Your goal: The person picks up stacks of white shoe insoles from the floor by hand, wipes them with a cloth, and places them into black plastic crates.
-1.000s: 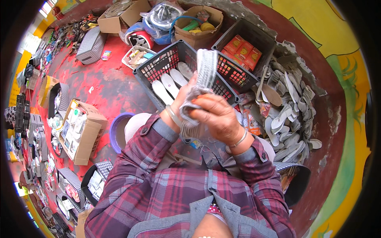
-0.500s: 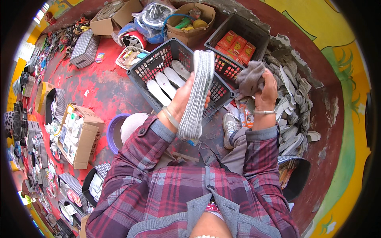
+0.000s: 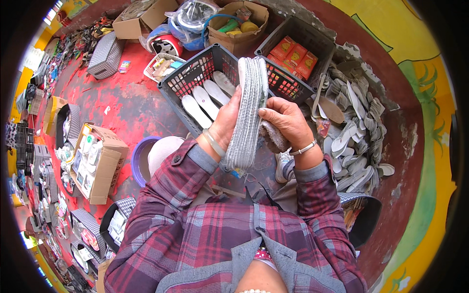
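Note:
In front of my chest, my left hand (image 3: 227,122) is closed around a thick bundle of shoe soles (image 3: 247,115). The bundle stands on end, its ridged grey and white edges facing me. My right hand (image 3: 289,123) is at its right side, thumb and bent finger against the upper right edge. A fuzzy grey-brown cloth (image 3: 274,138) hangs from under that hand, pressed near the soles; the fingers gripping it are partly hidden. Beyond the bundle, a black plastic crate (image 3: 171,87) holds several white soles (image 3: 204,101).
Loose grey soles (image 3: 356,141) lie heaped along the right wall. A second crate (image 3: 317,80) holds orange boxes (image 3: 295,57). A purple basin (image 3: 138,163) and an open cardboard box (image 3: 110,168) stand to the left. Checkered bins (image 3: 105,57) and goods cover the far left floor.
My right hand has come left and down with the cloth, from above the sole heap to the bundle's side. The left hand keeps its grip, almost in place.

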`<state>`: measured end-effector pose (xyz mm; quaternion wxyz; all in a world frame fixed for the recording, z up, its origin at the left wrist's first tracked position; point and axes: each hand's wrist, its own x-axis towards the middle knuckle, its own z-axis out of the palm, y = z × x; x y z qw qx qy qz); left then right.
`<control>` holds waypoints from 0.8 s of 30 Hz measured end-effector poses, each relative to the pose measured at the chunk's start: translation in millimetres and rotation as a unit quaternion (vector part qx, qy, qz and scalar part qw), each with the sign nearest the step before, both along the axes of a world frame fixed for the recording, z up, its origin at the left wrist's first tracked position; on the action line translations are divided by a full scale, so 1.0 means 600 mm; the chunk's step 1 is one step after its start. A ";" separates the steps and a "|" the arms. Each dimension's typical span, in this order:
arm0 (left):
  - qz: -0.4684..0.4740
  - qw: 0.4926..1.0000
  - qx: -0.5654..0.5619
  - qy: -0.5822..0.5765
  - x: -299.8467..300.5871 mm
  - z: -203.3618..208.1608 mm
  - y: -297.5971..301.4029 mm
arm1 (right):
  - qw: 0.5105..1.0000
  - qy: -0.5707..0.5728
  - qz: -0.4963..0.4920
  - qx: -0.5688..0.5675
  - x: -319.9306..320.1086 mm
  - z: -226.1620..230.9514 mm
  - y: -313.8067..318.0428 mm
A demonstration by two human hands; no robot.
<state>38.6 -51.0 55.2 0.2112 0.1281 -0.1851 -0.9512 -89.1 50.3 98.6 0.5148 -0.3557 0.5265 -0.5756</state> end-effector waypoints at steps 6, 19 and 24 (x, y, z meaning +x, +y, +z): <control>-0.076 0.996 0.045 0.014 0.013 0.003 -0.004 | 0.999 -0.040 -0.006 -0.005 -0.015 -0.005 0.005; 0.013 0.998 0.050 -0.047 -0.010 0.041 0.020 | 0.940 0.313 -0.115 -0.065 0.028 0.026 0.007; -0.013 1.000 0.009 0.005 -0.008 0.008 0.011 | 0.976 0.194 -0.087 -0.046 0.019 0.018 0.002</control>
